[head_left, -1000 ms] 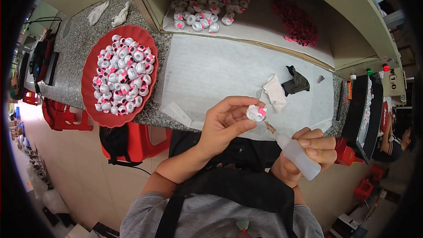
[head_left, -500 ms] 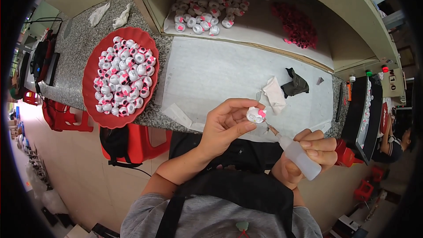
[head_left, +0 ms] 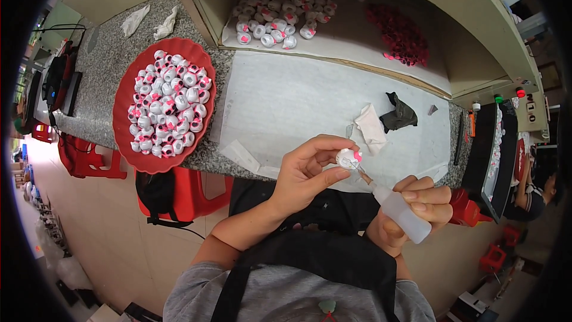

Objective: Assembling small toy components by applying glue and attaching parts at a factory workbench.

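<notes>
Between the thumb and fingers of my left hand is a small white figurine head with a pink bow. My right hand is wrapped round a translucent squeeze bottle, tilted so that its thin nozzle points up and left. The nozzle's fine tip is at the lower edge of the head; whether it touches cannot be made out. Both hands are above the near edge of a white paper sheet. A red scalloped tray to the left is heaped with similar white and pink heads.
Behind the sheet, a shelf carries a pile of white heads and dark pink pieces. A folded white cloth and a black scrap lie right of centre. Red stools stand below. A co-worker sits far right.
The squeeze bottle and my right hand have shifted slightly left, bringing the nozzle closer to the head. The head has turned a little in my left fingers.
</notes>
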A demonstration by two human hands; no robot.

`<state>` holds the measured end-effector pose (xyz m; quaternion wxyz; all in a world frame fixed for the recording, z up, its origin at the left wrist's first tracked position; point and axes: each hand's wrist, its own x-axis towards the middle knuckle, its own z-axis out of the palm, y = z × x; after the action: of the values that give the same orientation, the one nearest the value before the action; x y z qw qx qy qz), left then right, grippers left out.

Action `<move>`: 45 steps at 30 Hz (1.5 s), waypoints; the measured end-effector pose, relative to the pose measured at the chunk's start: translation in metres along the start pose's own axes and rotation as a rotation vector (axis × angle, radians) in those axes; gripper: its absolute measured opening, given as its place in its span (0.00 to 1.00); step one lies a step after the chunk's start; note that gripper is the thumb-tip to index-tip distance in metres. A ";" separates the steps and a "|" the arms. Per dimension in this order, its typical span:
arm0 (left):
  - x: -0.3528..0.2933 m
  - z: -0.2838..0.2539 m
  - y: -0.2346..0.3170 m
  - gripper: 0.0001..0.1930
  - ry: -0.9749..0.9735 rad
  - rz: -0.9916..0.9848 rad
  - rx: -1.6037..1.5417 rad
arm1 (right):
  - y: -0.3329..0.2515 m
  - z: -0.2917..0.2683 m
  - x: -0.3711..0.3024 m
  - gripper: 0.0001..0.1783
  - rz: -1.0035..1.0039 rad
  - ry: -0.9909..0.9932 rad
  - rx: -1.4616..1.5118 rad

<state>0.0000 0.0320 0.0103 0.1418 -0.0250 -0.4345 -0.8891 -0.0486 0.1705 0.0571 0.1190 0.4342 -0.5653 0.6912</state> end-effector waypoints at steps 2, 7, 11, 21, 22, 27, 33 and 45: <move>0.000 0.000 0.000 0.16 -0.016 0.065 0.055 | 0.004 0.010 -0.001 0.24 -0.037 0.101 -0.060; 0.001 -0.001 -0.002 0.14 -0.045 0.123 0.198 | 0.004 0.013 -0.001 0.19 -0.072 0.199 -0.112; 0.000 -0.001 0.000 0.15 -0.033 0.083 0.192 | 0.004 0.011 -0.004 0.22 -0.006 0.086 -0.073; 0.002 -0.002 -0.001 0.16 -0.005 0.137 0.236 | 0.008 0.013 -0.006 0.19 -0.035 0.233 -0.166; 0.002 -0.002 -0.001 0.16 0.001 0.131 0.239 | 0.009 0.012 -0.004 0.19 -0.035 0.233 -0.167; 0.005 -0.010 0.003 0.16 0.058 0.154 0.217 | 0.012 0.003 0.006 0.18 0.006 0.153 -0.054; 0.011 -0.031 0.021 0.18 0.298 0.235 0.117 | 0.051 -0.043 0.024 0.15 0.348 0.109 -0.139; 0.012 -0.028 0.011 0.17 0.327 0.134 0.114 | 0.187 -0.055 0.095 0.15 0.397 -0.259 -1.120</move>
<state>-0.0066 0.0006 0.0031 0.2709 0.0992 -0.4528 -0.8436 -0.2532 0.1263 0.0009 0.1283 0.2724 -0.9231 0.2392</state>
